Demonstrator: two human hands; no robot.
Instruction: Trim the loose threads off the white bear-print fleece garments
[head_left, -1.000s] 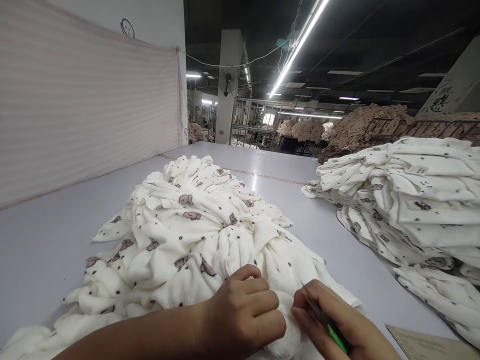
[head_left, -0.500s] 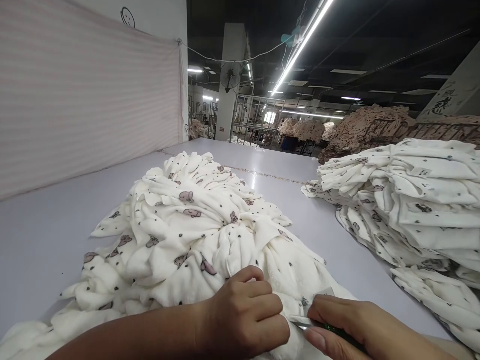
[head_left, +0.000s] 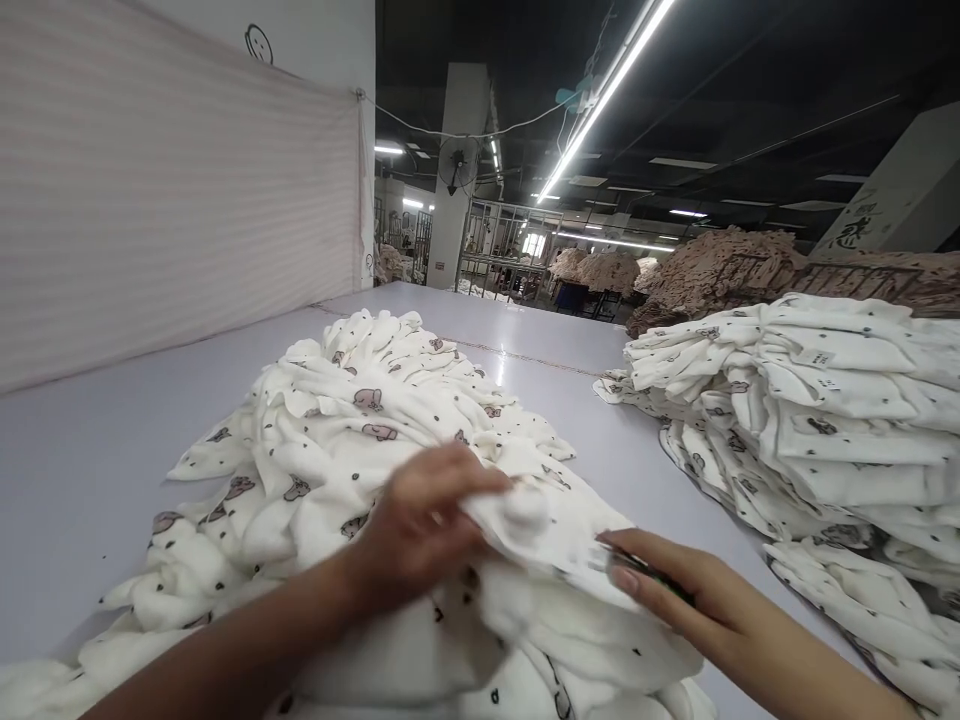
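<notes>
My left hand (head_left: 435, 525), slightly blurred by motion, pinches a raised fold of white plush fabric (head_left: 536, 520) printed with small animals and dots. To its right, my right hand (head_left: 675, 585) is wrapped round thread snips (head_left: 651, 575) with a dark green handle; their metal tip meets the lifted fabric, and most of the tool is hidden by my fingers. Beneath and beyond both hands spreads a heap of the same printed fabric (head_left: 300, 440), bunched in many folds.
A tall stack of folded printed cloth (head_left: 847, 420) stands on the pale table (head_left: 67, 450) at the right. Pinkish striped cloth (head_left: 180, 200) hangs at the left. Behind the table are large brown fabric piles (head_left: 720, 270), metal racks (head_left: 502, 245) and a pillar (head_left: 459, 160) with a fan.
My left hand has moved up and left from a closed grip low on the cloth, lifting a fold. My right hand has risen slightly, still holding the snips.
</notes>
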